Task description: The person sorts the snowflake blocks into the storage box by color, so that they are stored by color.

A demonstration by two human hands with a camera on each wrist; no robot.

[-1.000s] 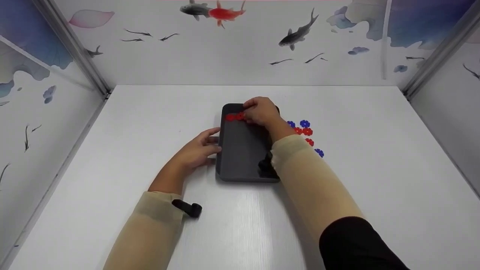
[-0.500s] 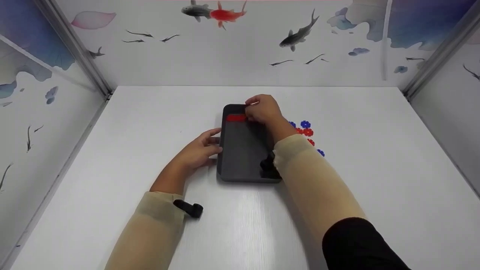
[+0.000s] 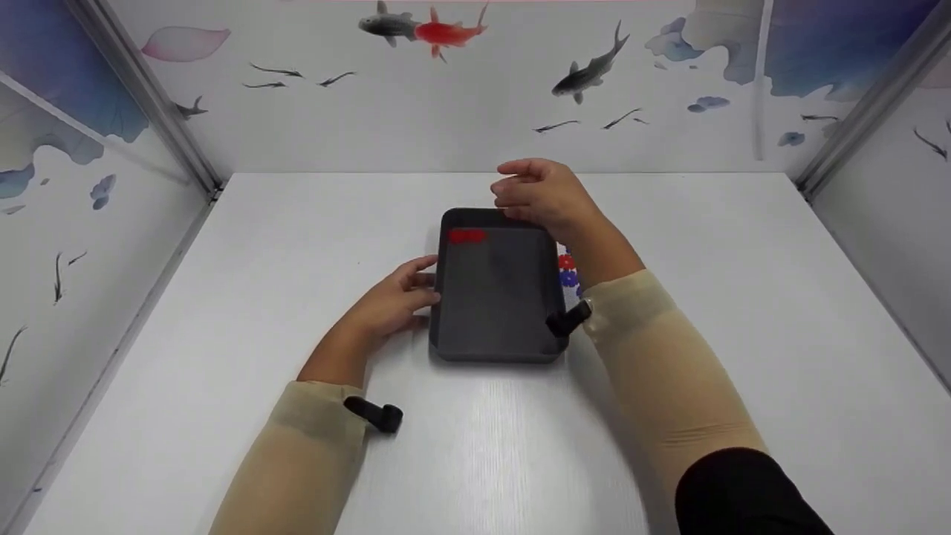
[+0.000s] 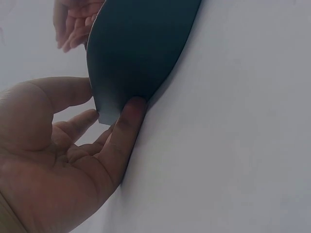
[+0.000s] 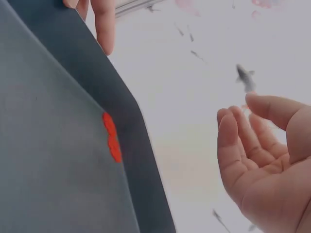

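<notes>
A dark grey rectangular tray (image 3: 498, 297) lies on the white table. Flat against its floor near the far left corner sits a short row of red flower-shaped discs (image 3: 466, 235), also visible in the right wrist view as joined red discs (image 5: 112, 138). My left hand (image 3: 390, 301) rests against the tray's left side, fingers and thumb touching the outer wall (image 4: 141, 43) without wrapping around it. Above the tray's far right corner, my right hand (image 3: 546, 195) hovers with fingers loosely bent and nothing held; the right wrist view shows this empty palm (image 5: 272, 160).
Right of the tray lie loose flower discs, a red one (image 3: 567, 261) and a blue one (image 3: 569, 278) among them, partly hidden by my right forearm. A white wall (image 3: 446, 119) with painted fish stands behind the table.
My right hand has left the red discs in the tray and moved up and to the right, its fingers loosening. My left hand has stayed at the tray's side.
</notes>
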